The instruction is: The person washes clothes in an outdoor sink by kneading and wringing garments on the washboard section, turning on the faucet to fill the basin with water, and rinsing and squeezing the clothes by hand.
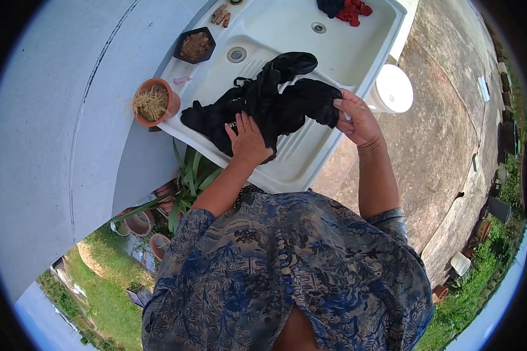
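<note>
The black garment point(269, 96) lies bunched across the ribbed near part of the white sink point(348, 52), reaching its right edge, where the right hand point(360, 120) pinches one end; the left hand point(249, 138) lies flat on the folds, fingers straight. The cloth looks soft, limp and hard to break, likely heavier and slicker if wet, which cannot be told; the narrow end and thick middle folds seem the surest holds.
</note>
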`<control>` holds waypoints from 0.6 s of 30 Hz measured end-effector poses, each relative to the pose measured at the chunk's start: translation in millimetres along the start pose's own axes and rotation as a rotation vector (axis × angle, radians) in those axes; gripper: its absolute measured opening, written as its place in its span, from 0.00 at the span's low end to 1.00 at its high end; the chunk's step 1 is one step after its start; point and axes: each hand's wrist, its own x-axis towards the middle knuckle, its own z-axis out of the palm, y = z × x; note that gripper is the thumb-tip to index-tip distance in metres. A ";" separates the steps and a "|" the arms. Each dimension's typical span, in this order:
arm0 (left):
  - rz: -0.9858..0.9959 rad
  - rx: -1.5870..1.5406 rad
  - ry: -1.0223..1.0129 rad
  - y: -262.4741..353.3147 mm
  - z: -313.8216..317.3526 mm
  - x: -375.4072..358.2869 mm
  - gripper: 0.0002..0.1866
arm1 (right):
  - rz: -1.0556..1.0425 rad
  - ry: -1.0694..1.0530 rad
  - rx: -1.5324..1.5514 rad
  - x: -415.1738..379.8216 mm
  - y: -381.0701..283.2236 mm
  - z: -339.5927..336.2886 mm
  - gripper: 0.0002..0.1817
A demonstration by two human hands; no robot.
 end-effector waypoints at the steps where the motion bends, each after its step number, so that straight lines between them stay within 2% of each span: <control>1: 0.000 -0.001 0.003 0.2 2.1 6.0 0.54 | -0.065 -0.050 0.087 -6.1 -5.8 6.5 0.08; 2: -0.057 -0.143 0.016 -2.1 0.6 12.8 0.50 | -0.082 -0.166 0.130 -9.6 -8.6 9.0 0.10; 3: -0.115 -0.285 0.030 -6.0 -1.2 19.2 0.47 | -0.083 -0.170 0.128 -13.5 -11.9 14.1 0.10; 4: -0.167 -0.362 0.131 -11.6 -2.5 23.7 0.31 | -0.131 -0.257 0.214 -17.4 -15.1 20.9 0.12; 5: -0.174 -0.360 0.134 -21.1 -8.7 25.5 0.31 | -0.177 -0.346 0.301 -18.8 -19.1 27.6 0.14; 7: -0.018 -1.272 -0.113 -40.1 -25.4 23.1 0.22 | -0.252 -0.543 0.522 -17.0 -30.2 42.2 0.16; 8: -0.102 -1.451 -0.295 -39.6 -51.0 12.8 0.20 | -0.256 -0.628 0.570 -10.9 -33.0 46.4 0.15; 9: -0.104 -1.445 -0.289 -43.6 -50.5 13.1 0.20 | -0.260 -0.713 0.616 -2.2 -36.8 50.5 0.14; 11: -0.057 -1.652 -0.414 -50.6 -38.2 14.9 0.22 | -0.182 -0.232 0.283 14.6 -43.4 68.0 0.12; 12: -0.056 -1.654 -0.413 -55.7 -19.2 19.9 0.22 | -0.160 -0.018 -0.083 33.6 -42.3 72.2 0.16; 13: -0.124 -1.373 -0.139 -62.2 7.5 27.6 0.22 | -0.447 0.394 -0.798 68.7 -16.7 52.5 0.20; 14: -0.184 -1.077 0.119 -66.0 21.3 31.9 0.23 | -0.571 0.519 -0.954 80.4 -2.7 42.6 0.21; 15: -0.180 -1.080 0.123 -66.7 18.8 31.4 0.23 | -0.700 0.644 -1.108 85.9 3.2 40.7 0.22; 16: -0.226 -1.068 0.290 -67.5 17.9 27.6 0.27 | -0.705 0.641 -1.112 87.7 12.1 37.9 0.22; 17: -0.282 -1.050 0.451 -67.4 17.4 17.6 0.32 | -0.541 0.553 -1.080 80.4 23.1 42.2 0.20; 18: -0.153 -0.940 0.475 -59.5 10.8 3.2 0.36 | -0.374 0.466 -1.042 74.2 37.9 45.6 0.19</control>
